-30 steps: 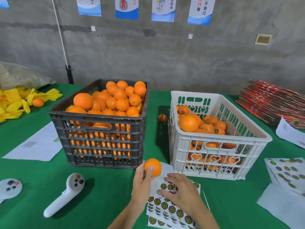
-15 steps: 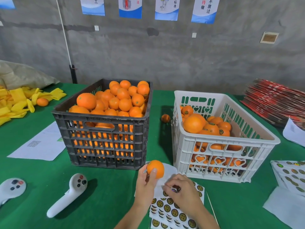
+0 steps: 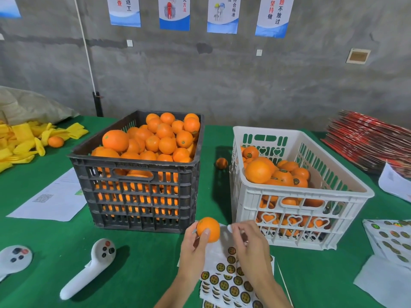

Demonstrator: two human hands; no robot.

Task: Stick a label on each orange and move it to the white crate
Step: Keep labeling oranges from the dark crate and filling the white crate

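A green counter point(image 3: 142, 270) carries two crates. The black crate point(image 3: 142, 192) is heaped with oranges, too many to count. Right of it, the white crate point(image 3: 298, 210) is partly filled with oranges, several bearing round labels. One loose orange point(image 3: 221, 163) lies between the crates, and another point(image 3: 55, 141) lies far left of the black crate among yellow wrappers point(image 3: 22, 143). In front of the black crate's right corner, the left hand point(image 3: 195, 252) holds one orange point(image 3: 208, 229), fingers curled round it. Just right, the right hand point(image 3: 251, 247) has its fingers pinched together; whether they hold a label cannot be told. Beneath the hands lies a label sheet point(image 3: 231, 283). Two white controllers point(image 3: 89, 267) point(image 3: 13, 258) lie in front of the black crate, to its left.
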